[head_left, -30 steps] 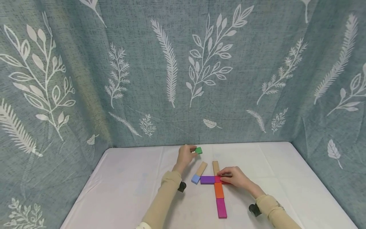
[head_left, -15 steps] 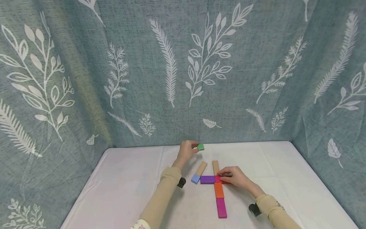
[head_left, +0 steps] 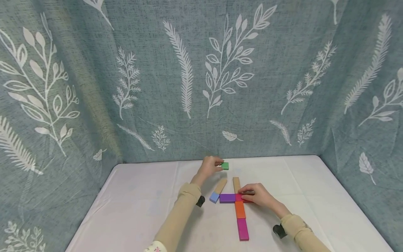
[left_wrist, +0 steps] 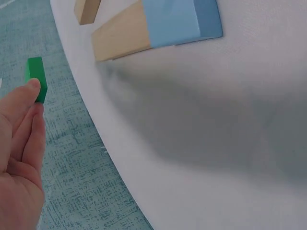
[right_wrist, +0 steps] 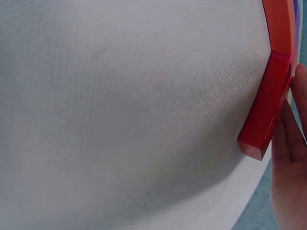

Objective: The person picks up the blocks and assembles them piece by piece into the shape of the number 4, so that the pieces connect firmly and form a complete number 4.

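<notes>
My left hand (head_left: 210,167) pinches a small green block (head_left: 225,166) between thumb and fingertips near the table's back edge. The left wrist view shows the green block (left_wrist: 37,79) standing out past the fingertips. My right hand (head_left: 259,195) has thumb and fingers at a red block (right_wrist: 266,105), the right arm of a flat cross of blocks. That cross also has a pinkish-red block (head_left: 239,197) in the centre, a purple block (head_left: 227,198) at left, a plain wooden block (head_left: 236,184) behind, then an orange block (head_left: 240,209) and a magenta block (head_left: 242,229) in front.
A light blue block (head_left: 214,197) touches a slanted plain wooden block (head_left: 221,186), left of the cross. White cloth covers the table (head_left: 141,203). A teal leaf-patterned curtain (head_left: 151,87) hangs behind and at both sides.
My left hand has carried the green block slightly to the right along the back of the table. The right hand and the blocks of the cross stay in place.
</notes>
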`<move>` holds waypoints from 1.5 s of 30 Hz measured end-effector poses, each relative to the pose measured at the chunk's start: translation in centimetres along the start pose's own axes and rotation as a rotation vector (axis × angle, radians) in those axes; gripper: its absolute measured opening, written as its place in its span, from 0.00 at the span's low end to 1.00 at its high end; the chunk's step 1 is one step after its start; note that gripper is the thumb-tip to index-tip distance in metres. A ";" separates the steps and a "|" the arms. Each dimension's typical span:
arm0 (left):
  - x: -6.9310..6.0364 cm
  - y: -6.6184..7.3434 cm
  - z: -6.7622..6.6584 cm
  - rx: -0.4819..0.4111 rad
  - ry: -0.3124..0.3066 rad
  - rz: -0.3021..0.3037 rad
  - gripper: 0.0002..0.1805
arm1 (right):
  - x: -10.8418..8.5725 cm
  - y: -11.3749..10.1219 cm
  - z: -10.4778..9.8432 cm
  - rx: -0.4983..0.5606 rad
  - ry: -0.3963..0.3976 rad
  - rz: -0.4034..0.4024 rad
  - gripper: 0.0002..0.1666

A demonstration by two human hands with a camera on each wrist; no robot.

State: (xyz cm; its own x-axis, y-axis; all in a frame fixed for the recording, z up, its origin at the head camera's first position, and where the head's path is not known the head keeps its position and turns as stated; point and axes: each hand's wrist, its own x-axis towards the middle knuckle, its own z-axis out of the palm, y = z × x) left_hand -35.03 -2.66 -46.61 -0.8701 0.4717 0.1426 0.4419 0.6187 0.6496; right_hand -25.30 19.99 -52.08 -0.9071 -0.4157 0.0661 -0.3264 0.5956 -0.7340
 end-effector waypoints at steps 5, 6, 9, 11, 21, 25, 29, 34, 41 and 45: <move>0.4 -0.3 0.5 0.027 -0.062 -0.006 0.18 | 0.1 0.1 0.0 -0.005 -0.001 -0.006 0.13; 0.6 -0.4 0.6 0.024 -0.079 -0.018 0.18 | 0.1 0.1 0.0 -0.006 -0.001 -0.008 0.13; 1.4 -2.1 1.6 0.048 -0.100 0.031 0.16 | 0.0 0.1 0.0 -0.008 0.000 -0.012 0.13; 1.5 -2.5 1.8 0.059 -0.122 0.040 0.16 | 0.0 0.1 0.0 -0.006 0.000 -0.013 0.13; 0.3 -1.2 2.1 0.120 -0.172 0.053 0.15 | 0.0 0.4 0.3 0.009 0.009 -0.022 0.13; 0.3 -1.3 2.3 0.135 -0.181 0.054 0.15 | 0.1 0.5 0.3 0.014 0.010 -0.018 0.12; 0.4 -1.2 2.5 0.151 -0.184 0.055 0.15 | 0.0 0.4 0.2 0.019 0.011 -0.017 0.12; 0.3 -1.1 2.5 0.196 -0.189 0.063 0.15 | 0.0 0.2 0.2 0.011 0.006 -0.028 0.13; 0.3 -1.1 2.7 0.220 -0.175 0.078 0.14 | 0.0 0.1 0.1 -0.012 0.010 -0.038 0.13; 0.3 -0.9 2.8 0.219 -0.179 0.062 0.14 | 0.0 0.1 0.1 -0.017 0.017 -0.046 0.12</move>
State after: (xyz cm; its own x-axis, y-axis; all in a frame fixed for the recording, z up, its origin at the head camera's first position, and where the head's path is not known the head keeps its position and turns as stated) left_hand -35.11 -1.37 -49.24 -0.7961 0.6044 0.0302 0.5466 0.6967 0.4646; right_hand -25.33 19.99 -52.25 -0.8953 -0.4314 0.1106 -0.3720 0.5878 -0.7184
